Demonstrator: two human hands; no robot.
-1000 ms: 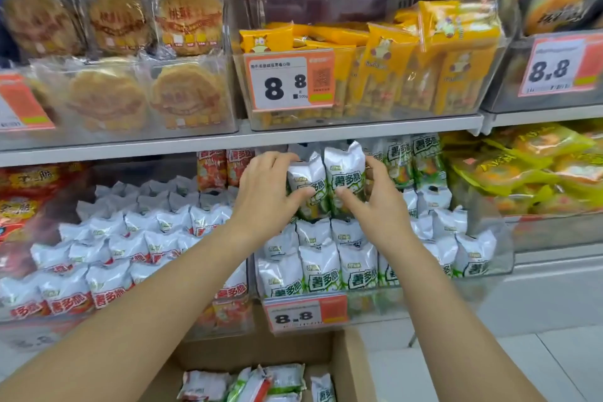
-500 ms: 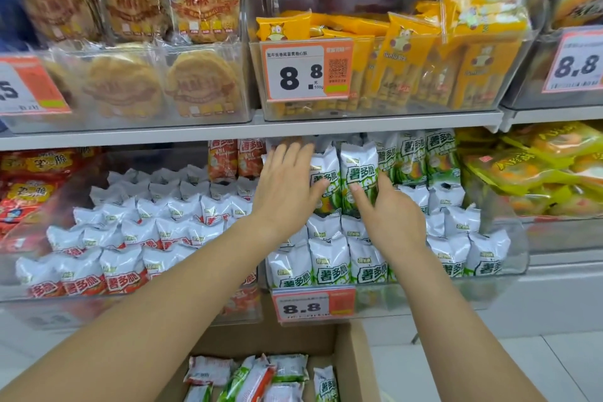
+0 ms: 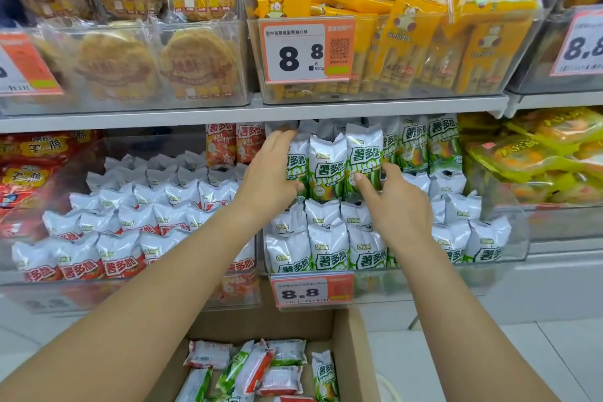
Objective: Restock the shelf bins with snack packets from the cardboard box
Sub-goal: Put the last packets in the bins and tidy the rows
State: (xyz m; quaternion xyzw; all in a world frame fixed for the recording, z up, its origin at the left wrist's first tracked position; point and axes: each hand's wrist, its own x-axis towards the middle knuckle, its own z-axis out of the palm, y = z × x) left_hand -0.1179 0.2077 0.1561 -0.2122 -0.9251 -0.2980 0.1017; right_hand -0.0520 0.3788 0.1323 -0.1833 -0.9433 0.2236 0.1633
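Both hands reach into the clear bin point(image 3: 509, 258) on the lower shelf, where green-and-white snack packets point(image 3: 329, 248) stand in rows behind the front wall. The left hand point(image 3: 272, 173) lies with straight fingers flat against the left side of an upright group of three packets point(image 3: 329, 170) at the back of the bin, its thumb touching the lower front of the leftmost one. The right hand point(image 3: 396, 202) meets the group from the right, thumb on the front of the rightmost packet and fingers curled round its right edge, so it grips that packet. A price tag point(image 3: 311, 289) reading 8.8 hangs on the bin's front edge. Below, the cardboard box point(image 3: 354, 352) sits open with a loose jumble of packets (green ones and red ones) lying flat inside. The neighbouring bin point(image 3: 39, 297) to the left holds red-and-white packets point(image 3: 120, 254).
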